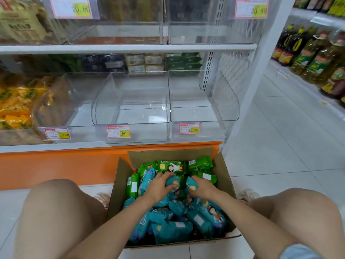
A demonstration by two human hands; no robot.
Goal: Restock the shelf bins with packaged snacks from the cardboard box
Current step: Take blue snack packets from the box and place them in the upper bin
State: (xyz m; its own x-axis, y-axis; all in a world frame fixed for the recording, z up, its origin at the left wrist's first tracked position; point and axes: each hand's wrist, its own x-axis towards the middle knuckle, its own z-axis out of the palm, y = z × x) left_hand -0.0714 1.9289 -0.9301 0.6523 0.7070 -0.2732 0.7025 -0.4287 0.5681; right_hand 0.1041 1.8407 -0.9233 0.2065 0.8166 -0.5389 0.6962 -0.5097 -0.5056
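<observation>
2 hands are down in the cardboard box point(168, 155), which stands open on the white tiled floor point(280, 146) between the person's bare knees, just in front of the shelf's orange base point(56, 165). The left hand point(160, 186) has its fingers curled over a teal pack point(173, 183) near the middle of the heap. The right hand point(202, 187) clutches a second teal pack point(190, 186) just beside it, so the 2 hands nearly meet.

Loose snack packs fill the box. Green packs point(173, 166) lie along the far side and the left wall, and more teal packs point(171, 232) are piled at the near side (several show a cartoon figure and a white label).

Above the box, on the lowest shelf, 3 clear plastic bins stand in a row. The middle bin point(130, 101) carries a price tag point(118, 131) reading 9.90. The right bin point(220, 101) has a tag point(189, 128) reading 32.90. Neither holds any packs. The left bin point(61, 101) sits beside a heap of yellow bagged snacks point(15, 101). Bottles of cooking oil point(308, 53) line the shelving across the aisle at right.
</observation>
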